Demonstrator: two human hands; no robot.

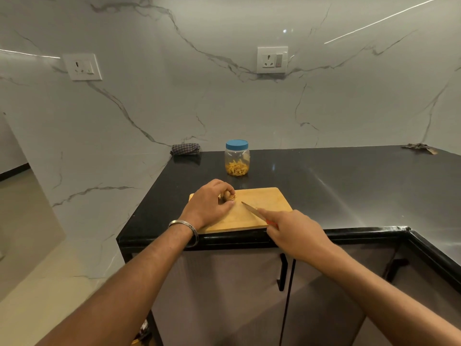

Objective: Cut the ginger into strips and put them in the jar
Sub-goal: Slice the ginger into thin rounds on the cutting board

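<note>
While the view looks forward and down over a black worktop [324, 176] set against a marble wall, two bare forearms reach in from the bottom edge toward a wooden cutting board [264, 198] at the near edge.

Going left to right: a folded checked cloth [185, 149] lies at the back, at about eleven o'clock from the board. The left hand [208, 204], with a metal bangle [185, 229] on its wrist, rests on the board's left end, fingers curled over a small knob of ginger [229, 195] and pinning it down. Only the ginger's right tip shows past the fingertips, so its long axis cannot be told for certain. Beyond the board, at twelve o'clock from the ginger, a clear jar [237, 158] stands upright with its blue lid [237, 144] on and yellow strips already filling its lower part.

Further right, the right hand [295, 232] grips a knife [254, 210] by a red handle, forefinger stretched along the blade's back. The blade slants toward ten o'clock, its tip just beside the ginger but seemingly not touching.

The next cut likely turns on this: the ginger lies at ten o'clock from the knife hand, in line with the blade, and the left hand is already on it, so the fingertips sit very near where the edge would land. A crumpled rag [419, 147] lies at the far right corner.
</note>
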